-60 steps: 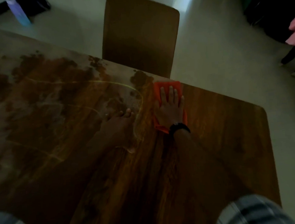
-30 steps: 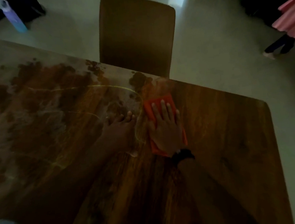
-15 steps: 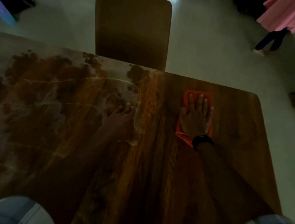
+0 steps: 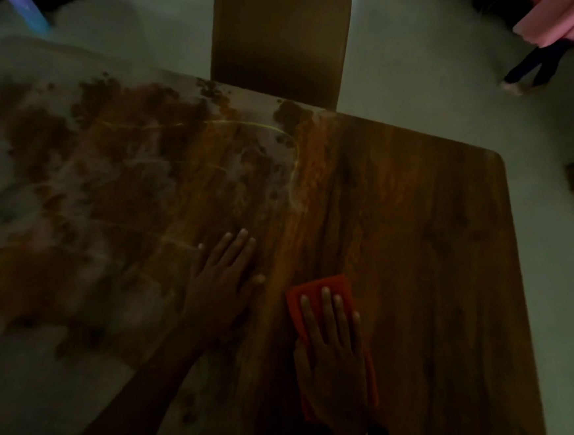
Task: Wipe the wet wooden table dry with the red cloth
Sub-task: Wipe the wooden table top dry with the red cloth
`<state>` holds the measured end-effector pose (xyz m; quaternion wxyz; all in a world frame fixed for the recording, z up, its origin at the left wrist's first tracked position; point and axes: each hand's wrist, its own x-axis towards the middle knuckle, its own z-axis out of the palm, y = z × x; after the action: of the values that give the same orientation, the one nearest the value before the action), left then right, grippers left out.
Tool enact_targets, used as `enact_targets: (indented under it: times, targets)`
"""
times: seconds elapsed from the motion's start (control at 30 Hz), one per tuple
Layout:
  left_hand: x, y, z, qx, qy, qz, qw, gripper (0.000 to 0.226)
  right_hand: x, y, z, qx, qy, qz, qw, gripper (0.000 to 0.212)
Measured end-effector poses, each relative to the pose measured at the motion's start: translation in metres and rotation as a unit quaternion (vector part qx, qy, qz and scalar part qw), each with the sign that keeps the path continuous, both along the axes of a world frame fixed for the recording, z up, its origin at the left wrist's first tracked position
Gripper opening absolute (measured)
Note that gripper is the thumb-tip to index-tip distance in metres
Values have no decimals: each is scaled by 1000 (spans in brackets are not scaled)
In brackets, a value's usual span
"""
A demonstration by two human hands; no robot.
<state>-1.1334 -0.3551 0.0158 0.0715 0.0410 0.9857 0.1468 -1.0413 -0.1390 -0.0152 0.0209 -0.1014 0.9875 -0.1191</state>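
My right hand [image 4: 330,354] lies flat, fingers spread, pressing the folded red cloth [image 4: 322,288] onto the brown wooden table [image 4: 435,240] near its front edge. My left hand [image 4: 223,280] rests open and empty, palm down, just beside it at the border of the wet area. The right portion looks dry; the left remains covered in pale film. Risk: my braced palm may smear moisture onto cleared wood, and a saturated cloth would likely streak.
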Motion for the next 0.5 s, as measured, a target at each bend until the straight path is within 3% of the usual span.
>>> enact_targets:
  times: [0.13,0.33,0.5]
  targets:
    - [35,-25,5,-17,-16,0,1000,87,-3,-3,3,-7,-9,23,1000,62]
    - [62,-48,12,-27,-95,-5,995,99,-104,-18,-2,19,-28,10,999,65]
    - [78,-63,9,-27,-123,-76,989,114,-118,-30,-5,30,-45,-3,999,71]
